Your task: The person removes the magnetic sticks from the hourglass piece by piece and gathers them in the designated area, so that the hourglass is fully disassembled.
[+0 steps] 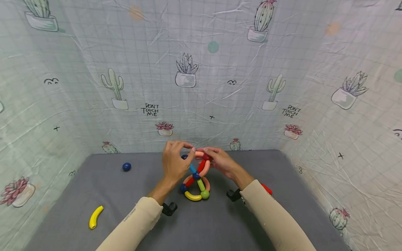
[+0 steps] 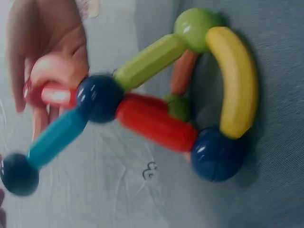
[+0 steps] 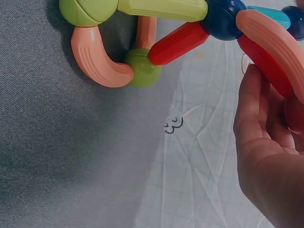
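The ball-and-rod structure (image 1: 196, 176) stands toward the far side of the grey bench (image 1: 141, 230), between the two hands. Its lower part, including a yellow curved rod (image 1: 193, 197) and a green ball (image 1: 205, 194), rests on the bench, presumably so that the surface takes the weight while both hands work at the top.

Right hand (image 1: 222, 162): fingers curled, gripping the red ball (image 1: 206, 157) at the upper corner; the hold probably serves to steady that joint.

Left hand (image 1: 172, 159): thumb and index finger drawn together with almost no gap, apparently pinching the free-side end of the upper salmon rod (image 1: 199, 153); exact contact is partly hidden. A dark blue ball (image 2: 20, 174) caps the light blue rod (image 2: 57, 137) close by.

Set apart at left: a loose blue ball (image 1: 126, 167) and a loose yellow rod (image 1: 95, 217), likely kept out of the working area.
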A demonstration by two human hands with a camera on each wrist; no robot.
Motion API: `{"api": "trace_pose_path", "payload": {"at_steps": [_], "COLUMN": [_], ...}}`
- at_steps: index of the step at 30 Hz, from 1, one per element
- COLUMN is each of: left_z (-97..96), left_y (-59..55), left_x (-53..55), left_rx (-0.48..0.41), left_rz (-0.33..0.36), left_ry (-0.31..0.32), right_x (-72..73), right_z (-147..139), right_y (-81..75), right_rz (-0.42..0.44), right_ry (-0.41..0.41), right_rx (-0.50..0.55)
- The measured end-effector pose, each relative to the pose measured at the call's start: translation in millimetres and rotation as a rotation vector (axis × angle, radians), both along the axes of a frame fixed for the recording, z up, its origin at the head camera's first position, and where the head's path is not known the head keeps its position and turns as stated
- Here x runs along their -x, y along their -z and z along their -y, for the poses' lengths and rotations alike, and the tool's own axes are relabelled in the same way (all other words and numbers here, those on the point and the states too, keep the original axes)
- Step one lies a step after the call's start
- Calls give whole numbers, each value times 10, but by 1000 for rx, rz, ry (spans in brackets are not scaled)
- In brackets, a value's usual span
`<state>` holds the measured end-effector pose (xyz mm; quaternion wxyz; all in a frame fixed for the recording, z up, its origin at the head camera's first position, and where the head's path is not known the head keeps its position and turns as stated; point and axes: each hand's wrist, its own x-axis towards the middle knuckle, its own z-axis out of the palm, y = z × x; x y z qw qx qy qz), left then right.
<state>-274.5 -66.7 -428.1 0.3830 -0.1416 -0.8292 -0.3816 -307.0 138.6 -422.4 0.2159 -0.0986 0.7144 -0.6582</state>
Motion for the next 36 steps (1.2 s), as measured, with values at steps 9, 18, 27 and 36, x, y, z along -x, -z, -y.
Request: {"api": "trace_pose_path", "payload": {"at_steps": [9,18,27,36], "left_z": [-236,-380,-416,-360], "left_y": [238,380,357,352], "left_x": [-248,-279,-268,-310], "left_rx": [286,472,391,395], "left_rz": [-232,-179,-152,-97], "left_ry": [-95,-171,-127,-60], "right_x": [11,13,-1,-3], "right_z": [-54,-83,-74,-61], "right_y": [6,47,38,38], "right_rz": [-17,-44,-38,-37], "right_ry": [-46,-62,-32,-25], "right_rx": [14,29,36,27]}}
